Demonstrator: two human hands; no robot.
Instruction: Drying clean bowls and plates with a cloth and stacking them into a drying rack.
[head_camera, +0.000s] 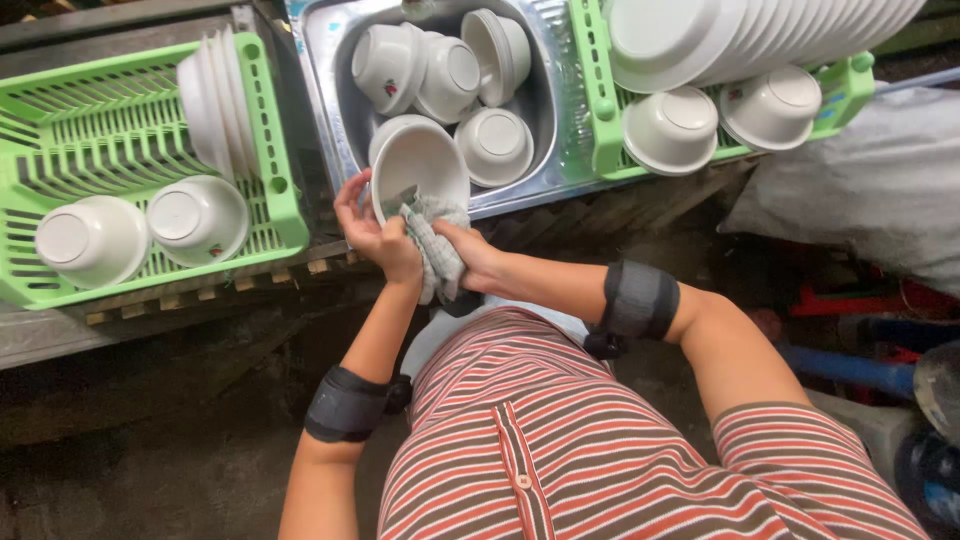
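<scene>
Beyond the hands, a steel sink (335, 100) holds white bowls; green racks flank it. Left hand (372, 232) grips a tilted bowl (420, 160) at the sink's near edge; right hand (470, 255) clutches a checked cloth (432, 250) against it.

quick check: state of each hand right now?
Left hand: closed on the white bowl's rim.
Right hand: closed on the checked cloth, pressed against the bowl.
</scene>
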